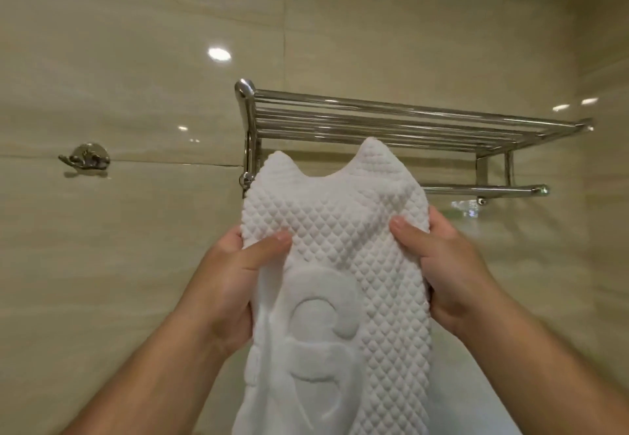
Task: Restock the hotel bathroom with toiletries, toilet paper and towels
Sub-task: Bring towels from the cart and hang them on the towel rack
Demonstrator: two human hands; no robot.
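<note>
Wall hook (pixel 85 159): chrome, mounted on the beige tiled wall (pixel 136 60), well left of everything else.

Left hand (pixel 231 271): grips the left edge of the white towel (pixel 340 250). Thumb lies across the near face; fingers are hidden behind the cloth.

Towel: held up between both hands in front of the wall. Long axis is vertical. The top end points up toward the rack, with two corners peaking above the grip. Most of the length hangs below the hands and runs out of the bottom of the view. Diamond weave with an embossed motif low on the near face.

Right hand (pixel 446 264): grips the right edge, level with the left. Thumb in front, fingers behind.

Towel rack (pixel 408 121): chrome bars, above and behind the towel. The towel's top overlaps the lower rail (pixel 483 190) in view; cannot tell whether they touch.
</note>
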